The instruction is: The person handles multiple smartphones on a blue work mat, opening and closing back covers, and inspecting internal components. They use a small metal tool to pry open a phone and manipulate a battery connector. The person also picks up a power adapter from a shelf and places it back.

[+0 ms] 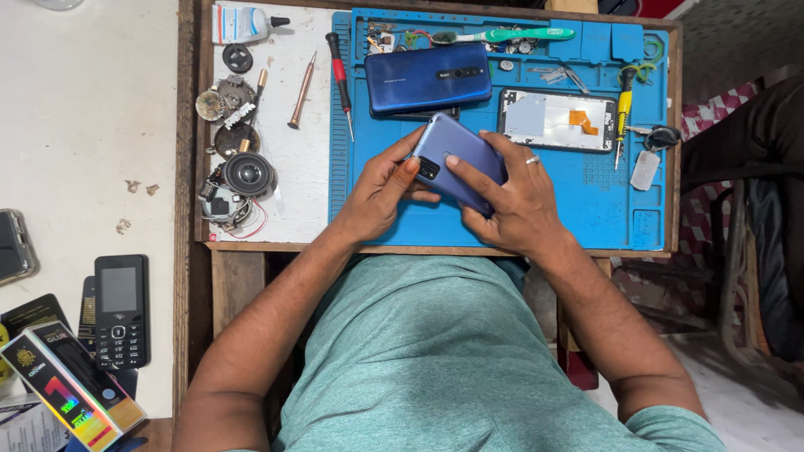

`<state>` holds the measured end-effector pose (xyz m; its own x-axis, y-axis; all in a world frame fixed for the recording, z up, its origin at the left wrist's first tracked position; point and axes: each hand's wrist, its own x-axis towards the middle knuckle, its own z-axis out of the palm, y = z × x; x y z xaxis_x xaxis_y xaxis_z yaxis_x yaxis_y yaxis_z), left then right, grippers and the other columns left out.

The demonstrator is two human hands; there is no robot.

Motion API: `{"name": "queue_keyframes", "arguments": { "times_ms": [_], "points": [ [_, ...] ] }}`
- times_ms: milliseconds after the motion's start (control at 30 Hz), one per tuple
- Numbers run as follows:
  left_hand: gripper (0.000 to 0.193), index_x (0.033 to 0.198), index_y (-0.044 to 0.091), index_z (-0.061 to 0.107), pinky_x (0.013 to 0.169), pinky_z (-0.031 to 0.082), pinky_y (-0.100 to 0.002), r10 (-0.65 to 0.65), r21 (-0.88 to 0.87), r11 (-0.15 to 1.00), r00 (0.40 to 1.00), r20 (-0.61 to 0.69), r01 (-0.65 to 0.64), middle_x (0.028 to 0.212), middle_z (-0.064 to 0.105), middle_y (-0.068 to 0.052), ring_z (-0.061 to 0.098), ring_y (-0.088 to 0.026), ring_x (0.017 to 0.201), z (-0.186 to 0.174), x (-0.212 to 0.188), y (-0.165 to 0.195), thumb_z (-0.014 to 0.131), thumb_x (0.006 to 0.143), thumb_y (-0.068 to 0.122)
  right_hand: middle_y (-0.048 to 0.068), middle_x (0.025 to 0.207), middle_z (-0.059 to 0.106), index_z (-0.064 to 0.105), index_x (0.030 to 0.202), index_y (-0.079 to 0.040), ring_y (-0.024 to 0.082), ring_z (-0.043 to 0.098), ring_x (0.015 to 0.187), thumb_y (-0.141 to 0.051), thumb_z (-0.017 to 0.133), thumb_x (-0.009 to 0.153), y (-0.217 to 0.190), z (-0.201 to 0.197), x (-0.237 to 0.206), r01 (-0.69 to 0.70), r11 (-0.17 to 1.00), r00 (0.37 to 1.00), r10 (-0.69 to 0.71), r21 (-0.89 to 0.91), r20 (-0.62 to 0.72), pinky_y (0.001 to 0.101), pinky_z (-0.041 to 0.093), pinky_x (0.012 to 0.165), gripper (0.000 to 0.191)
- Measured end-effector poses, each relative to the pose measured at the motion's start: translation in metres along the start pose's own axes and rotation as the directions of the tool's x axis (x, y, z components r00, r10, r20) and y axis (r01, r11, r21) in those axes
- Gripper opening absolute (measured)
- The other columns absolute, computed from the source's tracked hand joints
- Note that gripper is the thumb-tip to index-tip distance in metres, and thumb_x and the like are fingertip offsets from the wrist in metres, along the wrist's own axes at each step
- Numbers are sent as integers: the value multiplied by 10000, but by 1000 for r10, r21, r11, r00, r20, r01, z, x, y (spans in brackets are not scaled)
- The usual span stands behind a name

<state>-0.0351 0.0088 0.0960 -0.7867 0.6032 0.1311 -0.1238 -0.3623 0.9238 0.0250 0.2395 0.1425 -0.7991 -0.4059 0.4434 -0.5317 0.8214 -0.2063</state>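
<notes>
Lilac phone (456,155): back up, above blue mat (603,213) near front edge. Left hand (377,197) closed on its left end; right hand (515,201) gripping right side. Dark-blue phone (427,77) near mat's rear edge.

The right hand (519,205) covers the lower half of the purple phone (456,155), hiding its screen side. At nine o'clock a grey device (12,247) is cut by the edge. Small parts (511,42) at twelve o'clock are too tiny to identify.
</notes>
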Motion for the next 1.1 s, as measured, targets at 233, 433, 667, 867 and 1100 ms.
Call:
{"name": "queue_keyframes", "arguments": {
  "times_ms": [233, 433, 667, 867, 1100],
  "points": [
    [577, 1591, 15, 395, 847, 642, -302, -15, 104, 994, 999, -41, 19, 1295, 638, -116, 663, -147, 1041, -1, -3, 1, 513, 1112, 314, 197, 1343, 522, 567, 1473, -324, 367, 624, 1053, -268, 803, 723, -8, 6, -3, -51, 998, 998, 52, -29, 34, 453, 559, 812, 788],
    [565, 1575, 12, 398, 834, 645, -300, -29, 113, 993, 997, -73, 37, 1271, 654, -110, 682, -146, 1053, 1, 0, 3, 475, 1112, 326, 187, 1368, 520, 543, 1503, -337, 341, 634, 1060, -271, 807, 766, -5, 7, -2, -69, 997, 997, 68, 37, 43, 448, 567, 853, 786],
    [613, 1529, -2, 454, 807, 674, -312, -45, 106, 993, 992, -116, 58, 1181, 672, -125, 735, -178, 999, 2, 3, 0, 427, 1102, 436, 202, 1379, 518, 526, 1503, -274, 364, 634, 1081, -302, 827, 743, -1, 6, -6, -76, 992, 997, 73, 103, 33, 467, 555, 872, 818],
    [552, 1406, -37, 559, 754, 670, -315, -63, 129, 988, 981, -184, 88, 1039, 699, -108, 739, -176, 905, 5, 3, -1, 422, 1109, 408, 156, 1395, 553, 544, 1490, -270, 331, 646, 1106, -271, 830, 727, -1, 6, -8, -62, 992, 998, 64, 107, -12, 446, 569, 897, 815],
    [517, 1404, -40, 565, 768, 667, -319, -47, 141, 987, 982, -185, 74, 1040, 701, -96, 732, -161, 905, 4, 5, -2, 428, 1110, 363, 181, 1399, 541, 551, 1474, -233, 370, 641, 1126, -387, 859, 739, -1, 2, -9, -61, 991, 998, 57, 115, 40, 479, 545, 892, 812]
  ]
}}
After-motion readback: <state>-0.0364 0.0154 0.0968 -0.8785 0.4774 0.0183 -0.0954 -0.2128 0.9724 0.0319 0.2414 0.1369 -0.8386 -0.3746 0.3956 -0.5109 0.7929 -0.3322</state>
